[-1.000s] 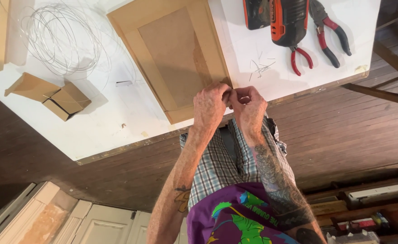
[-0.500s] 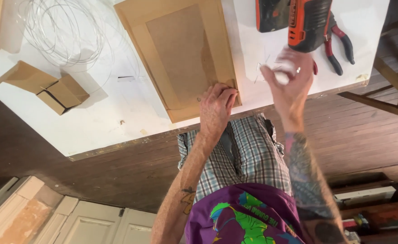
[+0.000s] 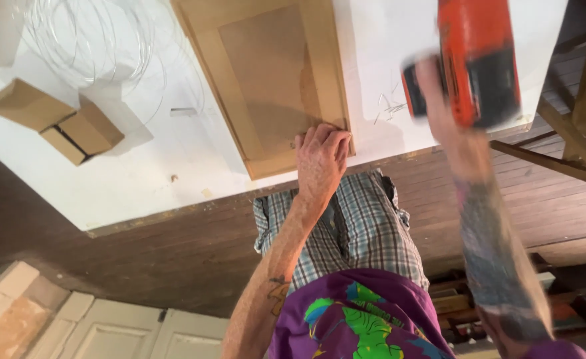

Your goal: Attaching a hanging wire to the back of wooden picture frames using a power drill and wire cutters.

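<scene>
Wire [image 3: 90, 40] lies in a loose coil at the far left of the white surface [image 3: 140, 179], and nearer you on that side sits a small folded cardboard box [image 3: 53, 119]. Moving right, the wooden frame [image 3: 273, 80] lies flat, back side up, its near right corner just at the surface's edge. Your left hand [image 3: 321, 159] is pressed down on that corner, fingers curled over the frame's rail and pinning it in place; it grasps nothing loose that I can see.

Further right, a few small bits of thin metal [image 3: 389, 106] lie on the surface just beside the frame (staples or wire offcuts, too small to tell). Your right hand [image 3: 439, 100] is clenched around the orange and black power drill [image 3: 479, 60], holding it above the right part of the surface, blurred, and well apart from the frame corner.

As I read it, you are at the step of bringing the tool to the work: the frame is steadied, the drill is in hand, nothing is driven yet. The next move calls for carrying the drill left to the corner your left hand holds, setting its tip square to the rail, and keeping those left fingers out of its line. Keep firm downward pressure, since the corner sits so close to the edge that the frame could slide or tip off.
</scene>
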